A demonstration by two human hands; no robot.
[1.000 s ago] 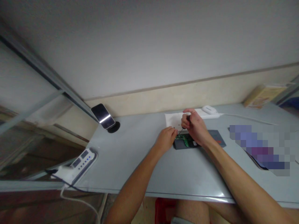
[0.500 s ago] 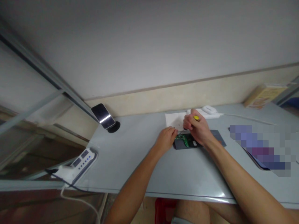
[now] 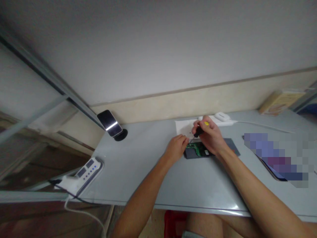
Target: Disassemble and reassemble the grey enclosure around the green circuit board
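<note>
A screwdriver (image 3: 198,131) with a black and yellow handle is gripped in my right hand (image 3: 211,134). Its thin shaft slants down and left to the upper left corner of a dark flat device (image 3: 192,153), whose green circuit board (image 3: 197,148) lies exposed. My left hand (image 3: 177,146) is closed at that same corner and steadies the device; its fingertips are partly hidden. Part of the device's right side is covered by my right hand and wrist. Behind it lies a white sheet of paper (image 3: 182,127), marked with small dark specks.
A phone (image 3: 109,123) leans on a round black stand (image 3: 121,135). At the front left lies a white power strip (image 3: 86,175) with cables. A white oval item (image 3: 222,116) rests at the back. A blurred-out tablet-like object (image 3: 272,158) and a yellowish box (image 3: 281,101) are right.
My right hand has tilted and its fingers have shifted, so more of the screwdriver's black handle and shaft shows. My left hand and the device have stayed in place.
</note>
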